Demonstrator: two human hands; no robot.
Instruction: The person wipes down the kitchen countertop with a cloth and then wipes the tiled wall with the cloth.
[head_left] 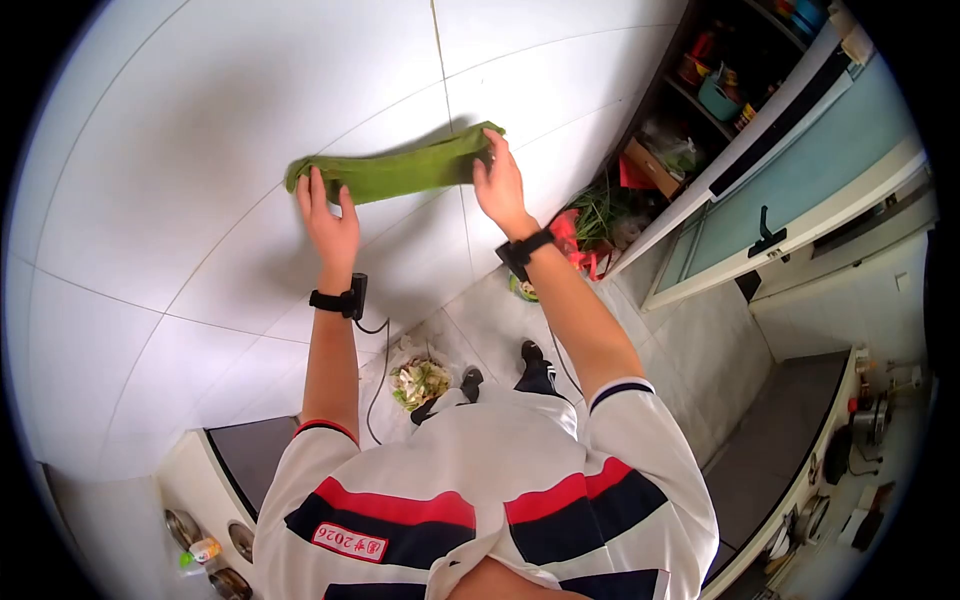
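A long folded green cloth is stretched in front of the white tiled wall. My left hand grips its left end, fingers over the upper part and thumb at the lower edge. At the other end, my right hand holds the cloth between thumb and fingers. Both arms are raised, and the cloth slopes slightly up to the right. Whether its back touches the wall, I cannot tell. Each wrist wears a black strap with a small device and a cable.
A bag of vegetable scraps lies on the floor by my feet. Right of it are a red bag with leafy greens, a loaded shelf and a standing-open glass door. Dark counters flank me.
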